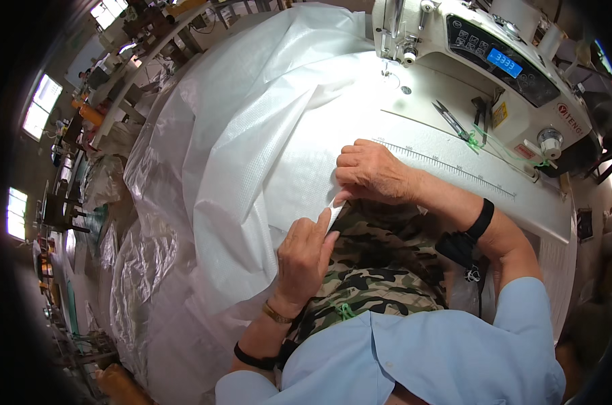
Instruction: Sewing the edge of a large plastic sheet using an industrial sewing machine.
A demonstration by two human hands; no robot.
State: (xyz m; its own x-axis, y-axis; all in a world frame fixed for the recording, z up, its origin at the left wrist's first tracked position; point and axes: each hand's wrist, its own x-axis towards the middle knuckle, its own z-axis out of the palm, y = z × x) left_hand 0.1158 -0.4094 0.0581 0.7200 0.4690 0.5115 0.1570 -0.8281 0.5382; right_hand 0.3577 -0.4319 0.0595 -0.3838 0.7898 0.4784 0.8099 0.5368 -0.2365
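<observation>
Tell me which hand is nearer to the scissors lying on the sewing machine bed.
Right. The right hand rests knuckles-up on the white woven fabric, just below-left of the scissors. The left hand is lower, near the person's lap, pinching the fabric edge.

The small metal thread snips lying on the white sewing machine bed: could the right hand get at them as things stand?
Probably yes. The small metal thread snips lie uncovered on the white sewing machine bed, beyond the right hand, with only the flat printed ruler strip between. That hand is pinching the white woven plastic sheet's edge, though.
</observation>
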